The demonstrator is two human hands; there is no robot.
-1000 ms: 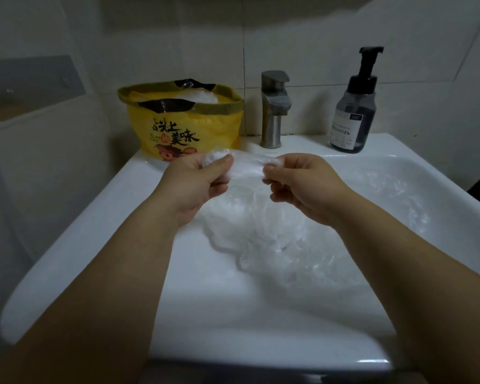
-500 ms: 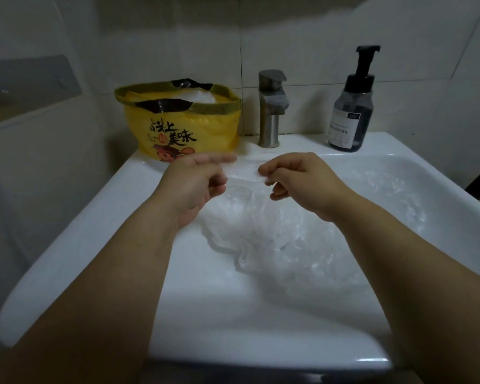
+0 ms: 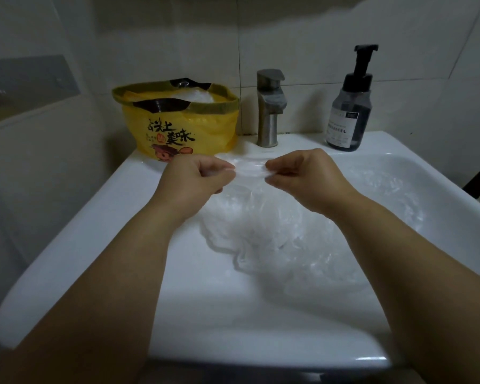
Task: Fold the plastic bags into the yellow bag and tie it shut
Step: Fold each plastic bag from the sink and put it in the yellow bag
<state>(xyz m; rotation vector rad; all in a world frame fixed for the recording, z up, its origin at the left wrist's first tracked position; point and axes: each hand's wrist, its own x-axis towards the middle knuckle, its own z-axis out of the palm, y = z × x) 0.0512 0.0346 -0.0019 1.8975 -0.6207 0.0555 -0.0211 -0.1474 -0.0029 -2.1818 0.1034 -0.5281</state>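
- The left hand [image 3: 194,181] no longer clutches a crumpled wad of the clear plastic bag [image 3: 275,234] under its thumb as it did a second ago. Half a second ago its forefinger pointed straight out; now its fingers are curled in again, pinching the bag's top edge.
- The right hand [image 3: 302,178] has turned slightly, and its pinching fingertips now point more squarely at the left hand.
- The bag's edge between the two hands, bunched up before, now lies as a flatter, smoother strip drawn between the two pinches.
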